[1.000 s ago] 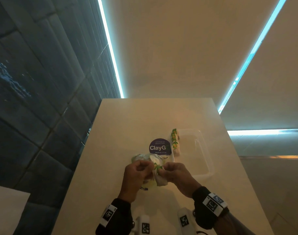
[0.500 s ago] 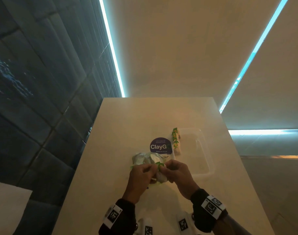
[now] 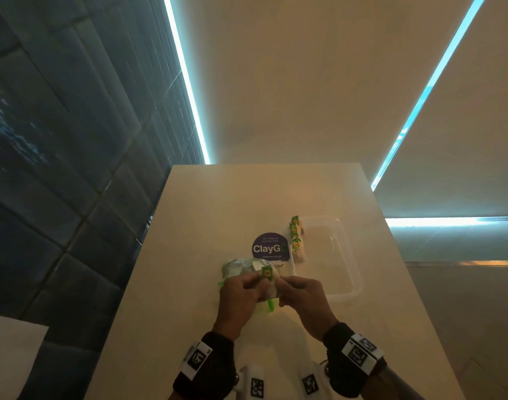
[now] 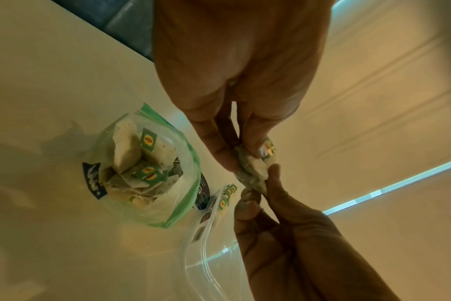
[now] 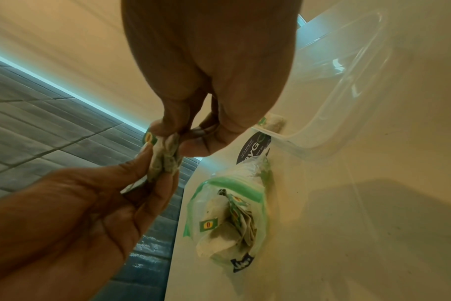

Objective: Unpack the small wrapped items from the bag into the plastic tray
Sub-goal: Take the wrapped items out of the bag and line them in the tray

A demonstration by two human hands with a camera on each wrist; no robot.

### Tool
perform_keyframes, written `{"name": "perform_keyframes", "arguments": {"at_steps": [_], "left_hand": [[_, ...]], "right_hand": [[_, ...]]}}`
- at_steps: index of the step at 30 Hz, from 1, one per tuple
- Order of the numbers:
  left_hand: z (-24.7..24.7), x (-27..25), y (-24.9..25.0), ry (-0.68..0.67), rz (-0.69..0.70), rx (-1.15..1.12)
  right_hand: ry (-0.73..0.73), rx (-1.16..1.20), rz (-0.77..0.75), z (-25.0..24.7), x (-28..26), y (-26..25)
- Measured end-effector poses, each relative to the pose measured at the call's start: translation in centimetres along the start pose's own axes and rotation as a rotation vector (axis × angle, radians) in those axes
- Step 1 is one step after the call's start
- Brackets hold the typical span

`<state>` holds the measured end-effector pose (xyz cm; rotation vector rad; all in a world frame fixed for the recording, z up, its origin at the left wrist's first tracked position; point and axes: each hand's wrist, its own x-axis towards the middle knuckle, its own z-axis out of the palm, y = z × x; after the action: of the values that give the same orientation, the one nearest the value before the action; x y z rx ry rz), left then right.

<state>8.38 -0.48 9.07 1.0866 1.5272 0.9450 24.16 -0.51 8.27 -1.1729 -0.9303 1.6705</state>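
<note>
Pinching one small clump of tea bags [image 3: 266,280] between both hands, your left hand [image 3: 241,298] and right hand [image 3: 301,298] are each clamped on it above the zip bag [image 4: 144,173]. Tease a single one free gently; the paper looks easy to tear. At 1 o'clock the plastic tray [image 3: 343,255] holds a row of tea bags [image 3: 296,239] along its left wall, beside a purple sticker [image 3: 268,246]. Open surface [image 3: 247,197] lies beyond at 12; its edges fall away at 9 and 3.

Clear bag [image 4: 147,179] with green zip strip, white tea bags [image 3: 297,243] with green-yellow tags, purple round sticker [image 3: 268,246].
</note>
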Motion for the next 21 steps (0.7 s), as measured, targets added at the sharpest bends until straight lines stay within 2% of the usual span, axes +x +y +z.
{"name": "perform_keyframes", "arguments": {"at_steps": [4, 8, 12, 15, 18, 21], "left_hand": [[0.4, 0.5, 0.2, 0.054, 0.055, 0.119], [0.8, 1.0, 0.3, 0.044, 0.037, 0.071], [-0.9, 1.4, -0.3, -0.037, -0.061, 0.063], [-2.7, 1.4, -1.5, -0.107, -0.106, 0.101], [-3.9, 1.3, -2.9, -0.114, -0.137, 0.111], [-4.4, 1.2, -4.2, -0.106, -0.212, 0.152]], "right_hand": [[-0.01, -0.079, 0.013, -0.7, 0.6, -0.1], [0.006, -0.194, 0.016, -1.8, 1.5, -1.1], [0.162, -0.349, 0.009, -4.9, 4.0, -3.3], [0.279, -0.551, 0.09, -8.1, 7.1, -4.1], [0.298, -0.702, 0.221, -9.9, 10.0, -3.3], [0.284, -0.728, 0.328, -10.2, 11.6, -1.9]]}}
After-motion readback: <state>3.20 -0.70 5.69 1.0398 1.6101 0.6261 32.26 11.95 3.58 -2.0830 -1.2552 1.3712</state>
